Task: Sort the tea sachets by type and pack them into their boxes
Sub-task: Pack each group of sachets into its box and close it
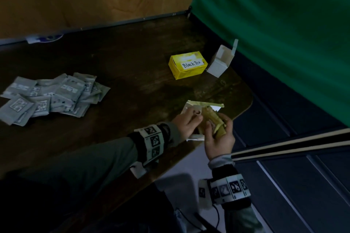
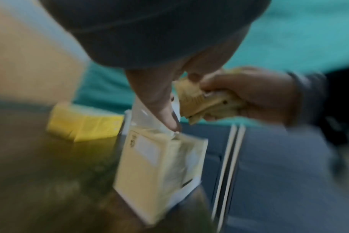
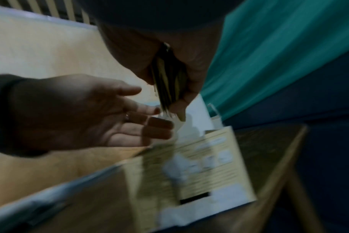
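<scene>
A pale yellow box (image 1: 203, 105) stands with its lid open near the table's right front edge. My right hand (image 1: 219, 138) grips a stack of yellow sachets (image 1: 213, 120) just above the box's mouth. In the right wrist view the sachets (image 3: 167, 82) point edge-down at the box (image 3: 205, 165). My left hand (image 1: 186, 122) is at the box's open top; its fingers (image 2: 163, 104) touch the white inner flap, and the palm (image 3: 90, 118) faces the sachets. A loose pile of grey sachets (image 1: 49, 98) lies at the left.
A yellow box labelled Black Tea (image 1: 187, 64) sits closed at the back, with an open white box (image 1: 220, 62) beside it on the right. The dark wooden table (image 1: 132, 91) ends just right of my hands. Green cloth (image 1: 284, 24) hangs to the right.
</scene>
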Available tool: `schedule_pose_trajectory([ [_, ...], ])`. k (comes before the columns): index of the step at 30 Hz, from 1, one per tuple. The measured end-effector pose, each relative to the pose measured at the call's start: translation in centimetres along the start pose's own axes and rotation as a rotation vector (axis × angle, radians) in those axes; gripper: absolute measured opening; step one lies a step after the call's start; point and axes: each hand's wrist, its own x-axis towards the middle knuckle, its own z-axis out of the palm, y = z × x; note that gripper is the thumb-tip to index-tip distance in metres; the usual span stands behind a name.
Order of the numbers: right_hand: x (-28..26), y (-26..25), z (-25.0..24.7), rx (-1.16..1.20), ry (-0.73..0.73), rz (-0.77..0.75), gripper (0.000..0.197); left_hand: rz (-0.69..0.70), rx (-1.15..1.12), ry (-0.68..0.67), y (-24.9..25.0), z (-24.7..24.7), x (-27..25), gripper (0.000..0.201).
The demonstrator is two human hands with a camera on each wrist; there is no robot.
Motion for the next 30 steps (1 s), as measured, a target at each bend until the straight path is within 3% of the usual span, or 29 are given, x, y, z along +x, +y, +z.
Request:
schedule_pose_trajectory([
  [3, 1.4, 1.4, -0.5, -0.156, -0.025, 0.013, 0.047, 0.214, 0.49, -0.158, -1.2, 0.9, 1.0, 0.045],
  [6, 2.2, 2.4, -0.1, -0.351, -0.199, 0.074, 0.038, 0.355, 1.071, -0.33, -2.2, 1.4, 2.3, 0.049],
  [9, 3.0, 2.3, 0.5, -0.578, -0.419, 0.185, 0.037, 0.407, 1.304, -0.363, -2.9, 0.7, 2.2, 0.038],
  [12, 4.4, 1.7, 1.0, -0.705, -0.567, 0.263, 0.039, 0.651, 1.317, -0.239, -4.7, 0.7, 2.9, 0.029],
  [13, 4.8, 1.5, 1.4, -0.744, -0.611, 0.282, 0.042, 0.668, 1.31, -0.205, -4.8, 0.9, 2.9, 0.024],
  [16, 5.7, 1.0, 2.1, -0.738, -0.618, 0.391, 0.055, 0.645, 1.189, -0.124, -4.5, 1.4, 2.8, 0.027],
  [19, 6.9, 0.9, 0.2, -0.566, -0.522, 0.49, 0.068, 0.508, 0.93, -0.195, -3.8, 0.8, 2.5, 0.042],
  [22, 7.4, 1.8, -1.7, -0.474, -0.543, 0.493, 0.061, 0.534, 0.745, -0.169, -3.7, -0.2, 2.1, 0.06],
  [26, 4.9, 3.5, -1.0, -0.373, -0.585, 0.424, 0.053, 0.583, 1.014, -0.057, -4.8, 0.4, 2.1, 0.08],
  [28, 3.7, 4.4, -0.7, -0.436, -0.601, 0.443, 0.049, 0.643, 1.123, -0.136, -5.0, 0.8, 2.4, 0.079],
  [30, 3.2, 4.7, -0.6, -0.402, -0.566, 0.523, 0.052, 0.612, 1.225, -0.265, -5.0, 1.0, 2.7, 0.072],
])
